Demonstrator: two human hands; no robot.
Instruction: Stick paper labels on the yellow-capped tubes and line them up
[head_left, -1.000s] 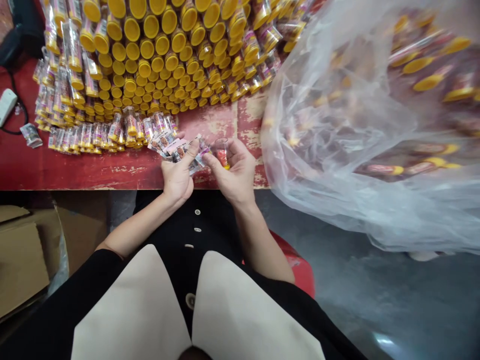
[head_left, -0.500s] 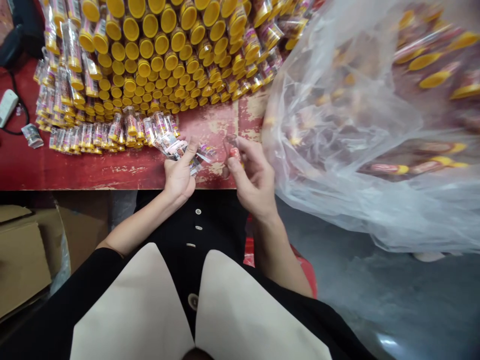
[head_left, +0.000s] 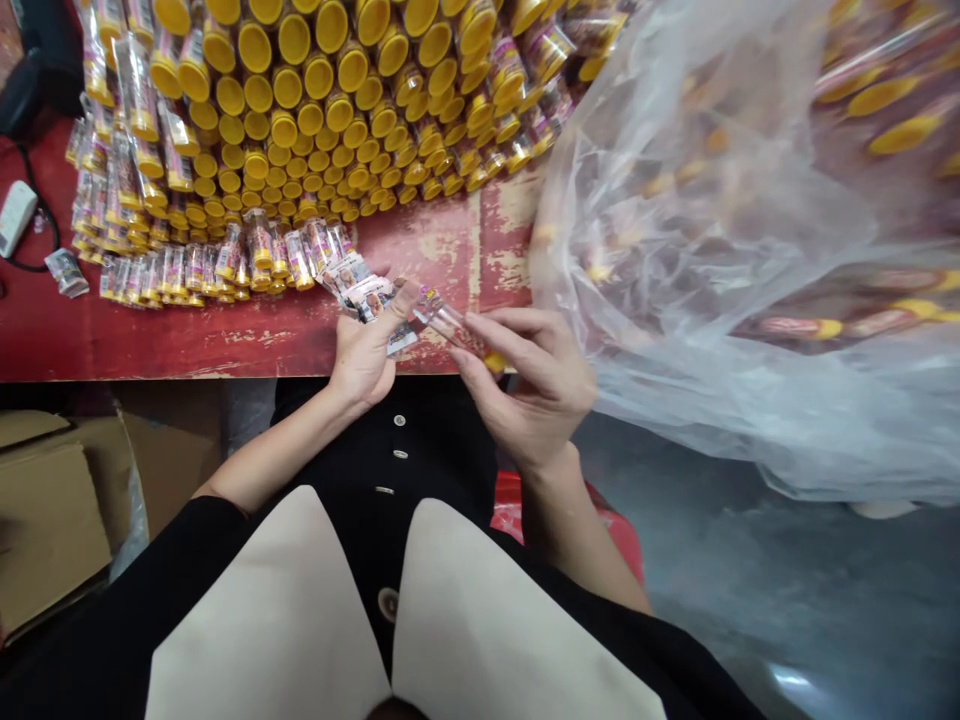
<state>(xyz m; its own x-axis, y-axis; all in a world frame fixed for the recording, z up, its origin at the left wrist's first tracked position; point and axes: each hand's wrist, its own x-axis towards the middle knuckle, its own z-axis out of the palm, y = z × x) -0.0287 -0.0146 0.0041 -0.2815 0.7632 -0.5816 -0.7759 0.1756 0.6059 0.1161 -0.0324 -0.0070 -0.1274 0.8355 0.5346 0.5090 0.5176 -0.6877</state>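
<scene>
My left hand [head_left: 364,352] is closed on a fanned bunch of printed plastic sleeves [head_left: 354,278], its thumb lying across them. Between the thumb and fingers of my right hand [head_left: 532,385] is a clear plastic tube [head_left: 450,325] with a yellow cap [head_left: 494,362] at the near end. The tube slants up to the left, and its far end meets a purple-printed piece beside my left thumb. Blur hides whether that piece sits around the tube or only touches it. Both hands are above the front edge of the red table [head_left: 247,345].
A large stack of yellow-capped tubes [head_left: 315,120] covers the back of the table, with a row of small labelled tubes [head_left: 157,275] before it. A clear plastic bag [head_left: 675,330] of capped tubes bulges at the right. Cardboard [head_left: 52,510] stands lower left; a white plug strip [head_left: 16,218] lies far left.
My right hand has moved right and turned, so the tube now points toward my left hand. My left hand has stayed nearly in place with the sleeves.
</scene>
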